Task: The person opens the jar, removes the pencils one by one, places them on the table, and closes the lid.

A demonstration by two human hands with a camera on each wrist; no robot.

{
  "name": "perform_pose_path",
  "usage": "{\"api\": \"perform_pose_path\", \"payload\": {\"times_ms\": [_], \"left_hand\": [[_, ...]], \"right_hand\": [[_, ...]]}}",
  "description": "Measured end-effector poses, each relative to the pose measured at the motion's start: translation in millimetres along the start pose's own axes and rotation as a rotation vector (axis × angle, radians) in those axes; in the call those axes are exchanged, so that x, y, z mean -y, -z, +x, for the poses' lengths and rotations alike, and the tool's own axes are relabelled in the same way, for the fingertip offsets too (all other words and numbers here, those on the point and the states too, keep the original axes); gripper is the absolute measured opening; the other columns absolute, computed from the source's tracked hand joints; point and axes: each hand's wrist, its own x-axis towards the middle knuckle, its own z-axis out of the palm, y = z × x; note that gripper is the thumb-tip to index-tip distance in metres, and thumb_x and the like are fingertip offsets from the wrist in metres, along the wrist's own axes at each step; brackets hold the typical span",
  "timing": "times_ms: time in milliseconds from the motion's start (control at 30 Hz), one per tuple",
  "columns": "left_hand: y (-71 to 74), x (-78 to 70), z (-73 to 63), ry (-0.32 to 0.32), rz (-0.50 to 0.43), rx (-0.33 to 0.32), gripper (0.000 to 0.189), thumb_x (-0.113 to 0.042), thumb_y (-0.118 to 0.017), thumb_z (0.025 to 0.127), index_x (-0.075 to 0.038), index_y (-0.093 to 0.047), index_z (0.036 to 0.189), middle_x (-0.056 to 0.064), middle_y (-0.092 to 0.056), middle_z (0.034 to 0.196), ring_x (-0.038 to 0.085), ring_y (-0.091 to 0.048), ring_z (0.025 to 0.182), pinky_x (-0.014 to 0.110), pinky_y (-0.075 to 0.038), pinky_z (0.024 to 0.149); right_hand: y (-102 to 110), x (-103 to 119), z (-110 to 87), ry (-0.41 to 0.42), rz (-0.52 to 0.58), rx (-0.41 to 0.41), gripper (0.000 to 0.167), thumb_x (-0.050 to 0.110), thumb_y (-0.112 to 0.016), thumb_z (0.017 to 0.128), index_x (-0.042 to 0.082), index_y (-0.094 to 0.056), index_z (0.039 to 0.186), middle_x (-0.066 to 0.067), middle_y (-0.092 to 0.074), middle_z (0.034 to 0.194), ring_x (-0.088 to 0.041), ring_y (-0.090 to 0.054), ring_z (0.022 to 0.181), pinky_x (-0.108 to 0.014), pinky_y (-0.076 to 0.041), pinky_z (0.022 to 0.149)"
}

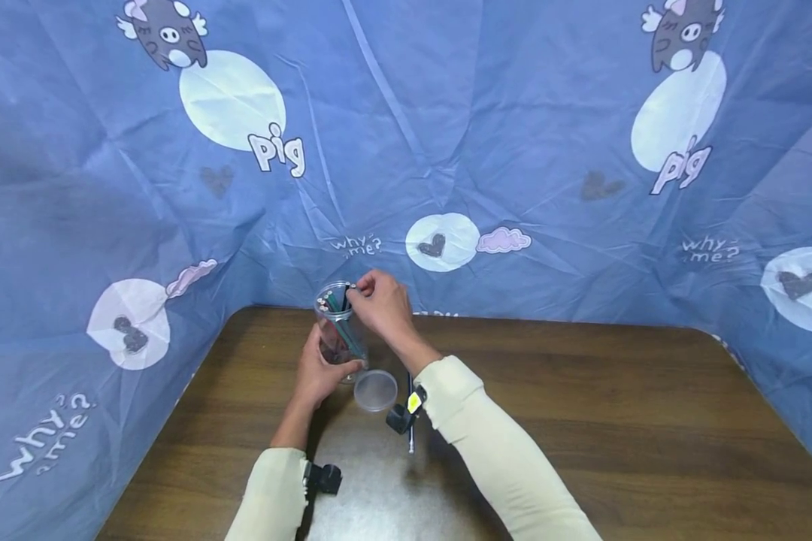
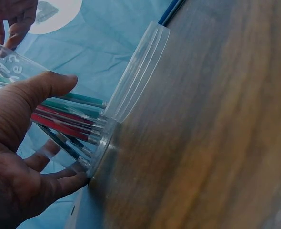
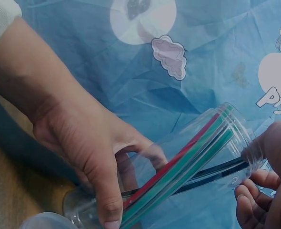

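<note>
A clear plastic jar point(image 1: 343, 349) stands tilted on the table, holding several red, green and black pencils point(image 3: 178, 164). My left hand point(image 1: 319, 368) grips the jar low down, thumb on one side and fingers round the other. At the jar's mouth, my right hand point(image 1: 384, 302) pinches a black pencil point(image 3: 216, 168) near its upper end; the rest of that pencil is inside the jar. Beside the jar's base lies a round clear lid point(image 1: 375, 391). In the left wrist view, silver pencil ends point(image 2: 90, 138) rest near the jar's bottom.
Another dark pencil point(image 1: 411, 439) lies on the table right of the lid, partly hidden under my right wrist. The brown wooden table point(image 1: 582, 421) extends to both sides. A blue printed cloth point(image 1: 392, 150) hangs behind its far edge.
</note>
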Motion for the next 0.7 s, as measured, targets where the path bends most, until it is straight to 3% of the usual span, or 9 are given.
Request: {"api": "perform_pose_path", "payload": {"times_ms": [100,333,700], "left_hand": [[0.7,-2.0,0.3,-0.012,0.008,0.003,0.082,0.015,-0.079,0.067,0.006,-0.042,0.140,0.029,-0.056,0.127,0.048,-0.052,0.119,0.056,-0.041,0.103],[-1.6,43.2,17.2,-0.023,0.036,-0.027,0.088,0.009,-0.086,0.063,-0.004,-0.046,0.140,0.021,-0.059,0.126,0.036,-0.055,0.117,0.049,-0.042,0.102],[-1.2,41.0,15.5,0.007,0.032,-0.002,0.088,0.007,-0.087,0.064,-0.009,-0.045,0.140,0.016,-0.056,0.134,0.033,-0.053,0.123,0.048,-0.040,0.106]], "right_hand": [[0.3,0.4,1.8,-0.003,0.001,0.000,0.015,0.030,-0.069,0.085,0.016,-0.069,0.090,0.005,-0.070,0.085,-0.016,-0.064,0.082,-0.034,-0.050,0.072],[-0.3,0.8,1.5,0.003,0.026,-0.016,0.013,0.028,-0.070,0.083,0.017,-0.067,0.090,0.004,-0.070,0.083,-0.017,-0.064,0.082,-0.034,-0.049,0.071],[-1.2,-1.3,-3.4,0.012,0.070,-0.056,0.012,0.028,-0.070,0.084,0.017,-0.069,0.088,0.006,-0.071,0.083,-0.015,-0.066,0.081,-0.034,-0.049,0.068]]}}
